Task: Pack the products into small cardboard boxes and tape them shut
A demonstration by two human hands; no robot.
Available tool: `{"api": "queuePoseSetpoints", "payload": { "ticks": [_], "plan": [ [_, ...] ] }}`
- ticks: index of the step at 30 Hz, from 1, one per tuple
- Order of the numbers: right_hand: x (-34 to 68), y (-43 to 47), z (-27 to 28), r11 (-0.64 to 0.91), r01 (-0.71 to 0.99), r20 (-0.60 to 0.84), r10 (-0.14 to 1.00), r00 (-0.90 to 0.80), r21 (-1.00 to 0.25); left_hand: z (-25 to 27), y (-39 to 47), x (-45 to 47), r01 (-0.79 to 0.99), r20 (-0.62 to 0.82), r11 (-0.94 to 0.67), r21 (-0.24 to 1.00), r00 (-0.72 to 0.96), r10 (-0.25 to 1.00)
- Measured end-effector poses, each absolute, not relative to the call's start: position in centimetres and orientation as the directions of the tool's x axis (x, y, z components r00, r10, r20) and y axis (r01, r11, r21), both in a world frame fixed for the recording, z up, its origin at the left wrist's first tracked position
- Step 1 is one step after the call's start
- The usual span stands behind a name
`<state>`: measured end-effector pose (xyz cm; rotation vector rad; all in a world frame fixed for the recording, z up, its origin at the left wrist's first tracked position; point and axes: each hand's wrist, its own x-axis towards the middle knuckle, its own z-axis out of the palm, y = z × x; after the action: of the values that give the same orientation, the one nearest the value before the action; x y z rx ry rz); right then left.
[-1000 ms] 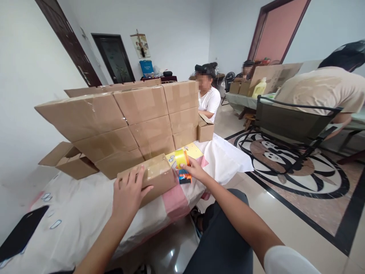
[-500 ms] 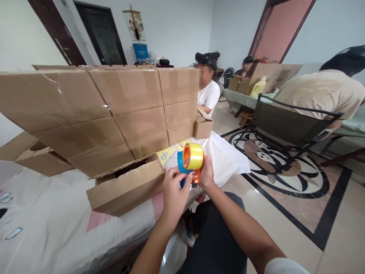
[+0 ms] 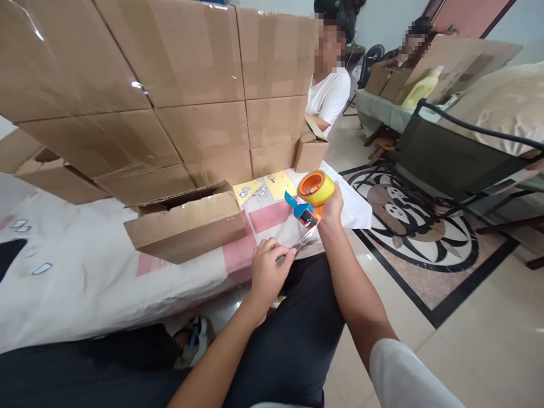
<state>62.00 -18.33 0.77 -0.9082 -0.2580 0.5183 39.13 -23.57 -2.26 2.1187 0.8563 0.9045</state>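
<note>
- A room in what looks like a home, in use as a packing space.
- Domestic signs: glossy floor tiles [image 3: 476, 362] with an inlaid panda medallion [image 3: 395, 212], pale walls [image 3: 525, 34] and a dark-framed doorway [image 3: 478, 18] opening on pink.
- The patterned cloth [image 3: 170, 289], printed with cartoon figures and pink patches, looks like household linen.
- Casual furniture: a fabric-backed chair [image 3: 446, 164], a low wooden stool [image 3: 385, 146], and a second table [image 3: 376, 107] under a pale cover, bearing a yellow bottle [image 3: 423, 90].
- Packing signs: a wall of taped cartons [image 3: 195, 56], an open carton [image 3: 191, 232] before it, and a tape dispenser [image 3: 322, 190].
- A person in a white T-shirt [image 3: 329, 93] sits behind the cartons; others are by the second table.
</note>
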Motion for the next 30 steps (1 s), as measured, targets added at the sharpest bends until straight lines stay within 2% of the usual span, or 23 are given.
{"api": "queuePoseSetpoints", "payload": {
  "ticks": [3, 8, 13, 22, 30],
  "plan": [
    [61.1, -18.2, 0.6, 0.498, -0.416, -0.133, 0.507, 0.851, -0.761, -2.4, -23.3, 38.7, 0.320, 0.332, -0.560, 0.764, 0.550, 0.766],
    [60.6, -18.1, 1.1, 0.529, -0.169, 0.076, 0.409, 0.909, -0.832, -2.2, -24.0, 38.6, 0.274, 0.304, -0.501, 0.821, 0.533, 0.789],
    [60.0, -18.6, 1.6, 0.530, -0.022, 0.230, 0.405, 0.885, -0.848, -1.4, -23.8, 37.6, 0.188, 0.239, -0.394, 0.900, 0.545, 0.804],
    [59.2, -18.9, 1.9, 0.576, -0.050, 0.236, 0.411, 0.881, -0.816, -2.7, -23.2, 37.5, 0.190, 0.166, -0.315, 0.930, 0.548, 0.820],
    [59.3, -18.6, 1.6, 0.566, -0.093, 0.203, 0.437, 0.876, -0.819, -3.5, -23.1, 37.6, 0.222, 0.171, -0.332, 0.917, 0.534, 0.828]
  ]
}}
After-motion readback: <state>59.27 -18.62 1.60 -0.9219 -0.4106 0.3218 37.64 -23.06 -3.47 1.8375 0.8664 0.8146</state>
